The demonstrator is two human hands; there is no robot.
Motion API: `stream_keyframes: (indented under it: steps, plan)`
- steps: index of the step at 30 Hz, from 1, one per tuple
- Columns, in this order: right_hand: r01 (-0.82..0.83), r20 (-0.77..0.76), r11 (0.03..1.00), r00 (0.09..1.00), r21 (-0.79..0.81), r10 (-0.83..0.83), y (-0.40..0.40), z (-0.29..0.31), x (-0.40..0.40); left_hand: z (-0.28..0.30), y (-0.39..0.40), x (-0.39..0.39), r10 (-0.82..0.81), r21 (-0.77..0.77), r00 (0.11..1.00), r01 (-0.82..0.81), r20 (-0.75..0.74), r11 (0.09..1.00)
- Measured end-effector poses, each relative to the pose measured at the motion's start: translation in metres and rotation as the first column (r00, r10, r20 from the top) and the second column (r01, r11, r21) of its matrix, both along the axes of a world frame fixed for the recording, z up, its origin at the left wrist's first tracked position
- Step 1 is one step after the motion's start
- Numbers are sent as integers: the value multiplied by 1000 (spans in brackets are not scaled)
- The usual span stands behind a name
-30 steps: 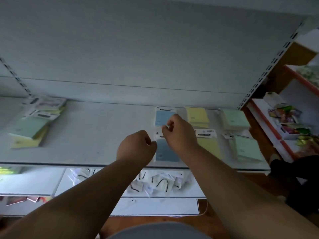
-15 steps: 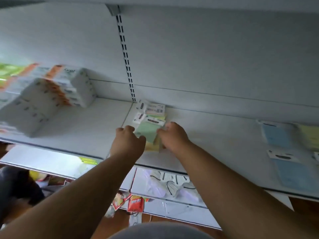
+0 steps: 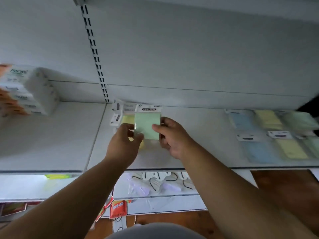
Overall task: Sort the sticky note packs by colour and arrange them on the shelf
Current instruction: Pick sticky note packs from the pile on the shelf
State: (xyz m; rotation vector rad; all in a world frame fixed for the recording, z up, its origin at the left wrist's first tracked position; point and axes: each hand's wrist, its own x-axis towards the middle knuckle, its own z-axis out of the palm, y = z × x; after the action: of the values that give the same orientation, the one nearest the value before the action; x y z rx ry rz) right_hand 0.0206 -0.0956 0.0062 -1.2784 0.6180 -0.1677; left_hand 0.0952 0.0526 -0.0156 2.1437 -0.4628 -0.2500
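A green sticky note pack [image 3: 147, 124] with a white header card is held just above the white shelf [image 3: 198, 135]. My left hand [image 3: 126, 142] pinches its lower left corner and my right hand [image 3: 170, 135] grips its right edge. Behind and under it lies the unsorted pile [image 3: 123, 116], with a yellow pack and white header cards showing. At the right of the shelf, sorted packs lie in columns: blue packs [image 3: 255, 149], yellow packs [image 3: 290, 148] and green packs [image 3: 301, 119].
Stacked tissue packages [image 3: 25, 90] stand on the shelf at the left. A slotted upright [image 3: 95, 56] runs up the back wall. A lower shelf holds small bagged items [image 3: 155, 183]. Red packets [image 3: 118, 208] hang below, above a brown floor.
Both hands have left the blue packs at the right and gone to the pile at the left. They have lifted a green pack off that pile.
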Motion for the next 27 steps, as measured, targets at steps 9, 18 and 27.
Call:
stream_keyframes:
  steps: [9,18,27]
  plan:
    - [406,-95,736,841,-541,-533,-109,7,-128,14,-124,-86,-431,14,902,430,19,903]
    - [292,-187,507,692,-811,-697,-238,5,-291,16,-274,-224,-657,58,754,656,8,753]
    - [98,-266,455,695,-885,-668,-403,27,-406,34,-443,-350,-647,176,762,635,17,752]
